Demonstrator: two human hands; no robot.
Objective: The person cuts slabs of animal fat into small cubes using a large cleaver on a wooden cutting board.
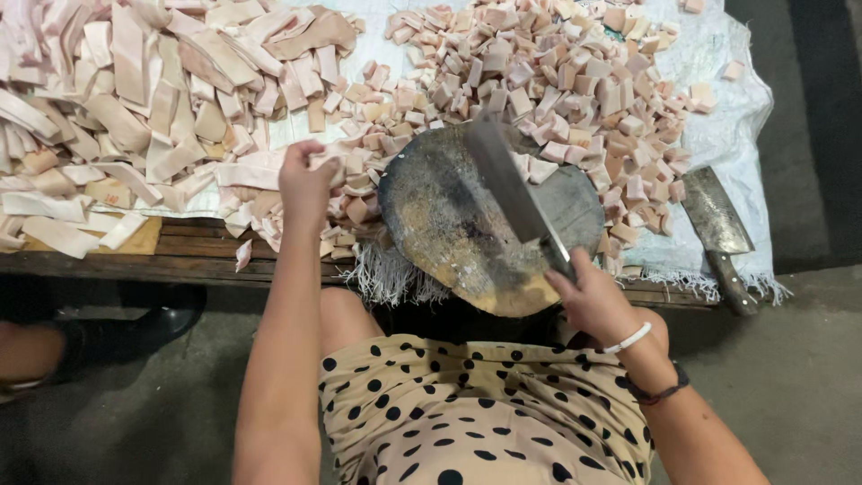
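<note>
I see a low wooden bench under both hands, and past them a white woven sheet spread over it, its frayed fringe hanging off the near edge. Below the bench the floor is bare grey concrete. No labels or signs show on anything I can make out.

My left hand is closed around the end of a pale pink strip, gripping it at the edge of the heap of long strips that spreads out to the left of that hand. My right hand is wrapped tight on the handle of a cleaver, whose blade slants up and away over a round, dark, worn chopping block lying between the 2 hands. Beyond the block and to the right of it lies a pile of small cut cubes. A second cleaver lies flat on the sheet, well to the right of my right hand.
</note>
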